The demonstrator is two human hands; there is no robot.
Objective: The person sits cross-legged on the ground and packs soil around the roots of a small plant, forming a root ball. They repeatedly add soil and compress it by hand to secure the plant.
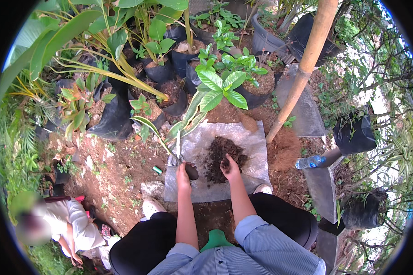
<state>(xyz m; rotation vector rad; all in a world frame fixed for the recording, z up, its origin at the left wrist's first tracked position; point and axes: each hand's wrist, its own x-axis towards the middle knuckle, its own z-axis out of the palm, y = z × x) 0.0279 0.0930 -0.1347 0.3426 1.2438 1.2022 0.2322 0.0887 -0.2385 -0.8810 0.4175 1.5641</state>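
My left hand (183, 177) grips a small dark plant bag (192, 172) at the left part of a pale plastic sheet (189, 192). Long variegated leaves of a snake plant (155, 129) rise just beyond that hand; whether they all grow from the bag cannot be told. What looks like a pair of scissors (178, 146) shows by the leaves, its handles partly hidden. On the sheet lies a mound of dark soil (223, 151). At its near right side, my right hand (231, 168) is cupped with some soil in its dirty fingers.
A bamboo pole (303, 72) slants down beside the sheet, near brown coconut fibre (284, 147). Several potted plants (223, 89) stand beyond. A plastic bottle (309, 162) lies at right. I sit on a green stool (216, 239). Another person (74, 223) is at lower left.
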